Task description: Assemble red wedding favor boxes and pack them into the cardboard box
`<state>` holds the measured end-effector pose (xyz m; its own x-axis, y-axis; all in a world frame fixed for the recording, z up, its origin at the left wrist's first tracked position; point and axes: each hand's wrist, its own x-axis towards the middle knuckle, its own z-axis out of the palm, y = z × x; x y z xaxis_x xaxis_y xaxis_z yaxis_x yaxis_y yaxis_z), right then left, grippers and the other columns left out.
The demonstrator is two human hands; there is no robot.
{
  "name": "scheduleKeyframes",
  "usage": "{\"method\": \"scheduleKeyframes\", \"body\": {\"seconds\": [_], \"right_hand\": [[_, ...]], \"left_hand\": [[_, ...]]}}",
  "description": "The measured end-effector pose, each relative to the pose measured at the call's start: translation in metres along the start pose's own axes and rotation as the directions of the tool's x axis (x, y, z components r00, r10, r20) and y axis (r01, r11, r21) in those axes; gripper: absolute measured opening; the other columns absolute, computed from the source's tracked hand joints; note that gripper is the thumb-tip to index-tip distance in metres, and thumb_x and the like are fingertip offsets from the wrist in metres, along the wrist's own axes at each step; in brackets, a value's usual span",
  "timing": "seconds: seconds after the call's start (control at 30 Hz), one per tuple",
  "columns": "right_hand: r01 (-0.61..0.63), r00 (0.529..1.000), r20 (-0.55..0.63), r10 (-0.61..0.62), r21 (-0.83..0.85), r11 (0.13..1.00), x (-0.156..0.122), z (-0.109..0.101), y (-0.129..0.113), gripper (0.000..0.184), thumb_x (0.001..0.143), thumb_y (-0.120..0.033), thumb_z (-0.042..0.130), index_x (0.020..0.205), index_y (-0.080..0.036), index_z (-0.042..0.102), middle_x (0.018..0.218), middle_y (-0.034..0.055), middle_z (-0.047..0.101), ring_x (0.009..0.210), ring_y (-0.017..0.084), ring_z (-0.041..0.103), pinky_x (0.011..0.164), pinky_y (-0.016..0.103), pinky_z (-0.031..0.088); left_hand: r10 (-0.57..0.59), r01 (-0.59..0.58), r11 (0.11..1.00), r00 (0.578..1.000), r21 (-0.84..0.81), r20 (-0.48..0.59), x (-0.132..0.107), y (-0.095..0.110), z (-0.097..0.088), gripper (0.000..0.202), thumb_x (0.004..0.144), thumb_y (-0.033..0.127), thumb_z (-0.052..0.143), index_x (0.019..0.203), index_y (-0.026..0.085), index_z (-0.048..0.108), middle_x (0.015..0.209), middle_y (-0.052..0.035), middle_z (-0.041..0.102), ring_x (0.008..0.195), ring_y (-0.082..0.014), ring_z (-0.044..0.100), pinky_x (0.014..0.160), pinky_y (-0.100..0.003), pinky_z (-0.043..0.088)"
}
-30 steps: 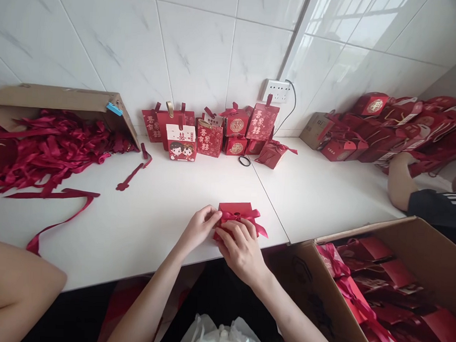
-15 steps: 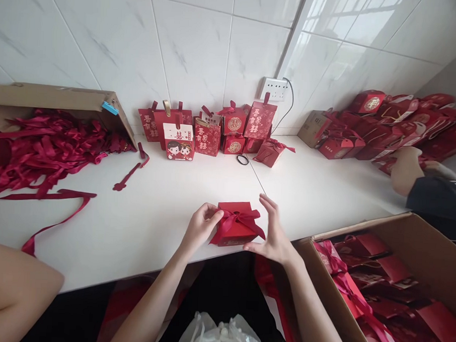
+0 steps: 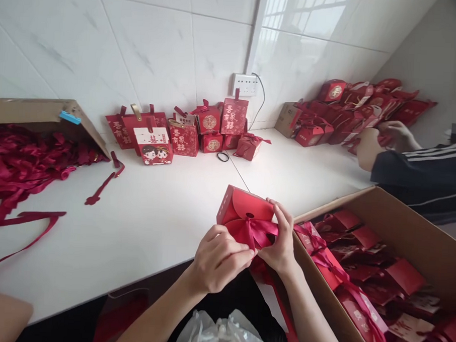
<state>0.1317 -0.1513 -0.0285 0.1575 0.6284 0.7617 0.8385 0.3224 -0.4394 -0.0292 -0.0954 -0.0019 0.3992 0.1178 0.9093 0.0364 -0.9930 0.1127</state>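
Red cardboard box (image 3: 252,205) now tilted above white tabletop's (image 3: 154,213) front edge; right hand (image 3: 282,241), open beside it before, grips its side, apparently steadying it; left hand (image 3: 220,259) seemingly pinches glossy crimson ribbon bow (image 3: 262,231).

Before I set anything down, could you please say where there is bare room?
The table is bare between the held box and the black band, leftward to the loose ribbons, and between the row of boxes and the open carton. It's crowded at the ribbon pile and rightmost heap.
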Motion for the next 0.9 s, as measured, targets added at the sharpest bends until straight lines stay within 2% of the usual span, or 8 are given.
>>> {"method": "scheduleKeyframes", "body": {"seconds": [0.13,0.23,0.33,0.4,0.47,0.57,0.73,0.9], "right_hand": [[-0.048,0.997,-0.072,0.042,-0.084,0.995,-0.008,-0.026,-0.001,0.078,0.069,-0.038,0.074,0.135,-0.031,0.032,0.128,0.0142,0.038,0.12,0.034,0.045,0.096,0.059,0.043],[-0.431,0.885,-0.136,0.446,0.123,0.894,-0.015,-0.052,-0.002,0.066,0.068,-0.052,0.069,0.123,-0.026,0.043,0.121,0.0132,0.046,0.114,0.034,0.05,0.094,0.059,0.043],[-0.743,0.535,0.222,0.815,0.584,0.328,-0.023,-0.086,-0.003,0.058,0.083,-0.065,0.037,0.12,-0.022,0.047,0.119,0.0139,0.055,0.109,0.031,0.056,0.089,0.055,0.049],[-0.727,0.423,0.457,0.783,0.687,-0.008,-0.029,-0.109,-0.004,0.06,0.087,-0.065,0.023,0.118,-0.022,0.051,0.123,0.0122,0.057,0.109,0.028,0.058,0.09,0.051,0.05],[-0.669,0.407,0.5,0.765,0.733,-0.123,-0.036,-0.128,-0.006,0.059,0.088,-0.065,0.022,0.115,-0.023,0.053,0.124,0.0098,0.058,0.109,0.024,0.058,0.093,0.048,0.049],[-0.612,0.398,0.448,0.801,0.78,-0.132,-0.049,-0.15,-0.008,0.058,0.088,-0.065,0.024,0.111,-0.022,0.055,0.12,0.0101,0.062,0.108,0.023,0.059,0.093,0.047,0.049],[-0.496,0.287,0.319,0.903,0.856,-0.145,-0.083,-0.187,-0.006,0.047,0.084,-0.061,0.042,0.108,-0.023,0.056,0.113,0.0073,0.064,0.106,0.022,0.061,0.086,0.039,0.054],[-0.776,0.065,-0.204,0.977,0.604,0.178,-0.129,-0.243,0.011,0.059,0.061,-0.043,0.075,0.112,-0.025,0.052,0.117,0.0071,0.058,0.113,0.029,0.055,0.089,0.045,0.052]], "left_hand": [[-0.041,0.038,0.996,0.998,-0.076,-0.038,0.017,0.002,0.01,0.015,0.079,0.01,0.062,0.088,0.02,0.056,0.069,0.0024,0.063,0.058,-0.0092,0.056,0.061,-0.025,0.047],[-0.451,0.456,0.89,0.882,0.007,-0.136,0.03,-0.018,0.019,0.01,0.081,0.011,0.058,0.082,0.021,0.055,0.067,0.004,0.059,0.056,-0.009,0.05,0.061,-0.024,0.044],[-0.749,0.749,0.662,0.66,-0.022,-0.056,0.04,-0.038,0.04,0.004,0.083,0.023,0.055,0.081,0.02,0.056,0.069,0.0026,0.058,0.059,-0.0108,0.051,0.058,-0.023,0.043],[-0.727,0.743,0.667,0.666,-0.059,0.169,0.043,-0.037,0.063,0.008,0.083,0.028,0.054,0.083,0.02,0.057,0.072,0.0013,0.06,0.066,-0.0132,0.056,0.064,-0.025,0.045],[-0.56,0.647,0.751,0.728,-0.128,0.395,0.043,-0.023,0.09,0.01,0.084,0.028,0.051,0.085,0.02,0.058,0.079,-0.0005,0.063,0.076,-0.0161,0.059,0.073,-0.028,0.047],[-0.246,0.451,0.851,0.795,-0.269,0.555,0.036,0.01,0.128,0.012,0.087,0.025,0.046,0.09,0.021,0.058,0.089,-0.003,0.065,0.089,-0.0187,0.059,0.084,-0.033,0.045],[0.068,0.163,0.915,0.838,-0.369,0.541,0.001,0.045,0.175,0.017,0.089,0.024,0.044,0.096,0.02,0.058,0.099,-0.0037,0.066,0.099,-0.0205,0.057,0.091,-0.037,0.04],[0.059,0.12,0.931,0.882,-0.344,0.467,-0.03,0.046,0.191,0.024,0.089,0.022,0.039,0.076,0.019,0.059,0.08,-0.0035,0.066,0.08,-0.0202,0.055,0.085,-0.039,0.037]]}}
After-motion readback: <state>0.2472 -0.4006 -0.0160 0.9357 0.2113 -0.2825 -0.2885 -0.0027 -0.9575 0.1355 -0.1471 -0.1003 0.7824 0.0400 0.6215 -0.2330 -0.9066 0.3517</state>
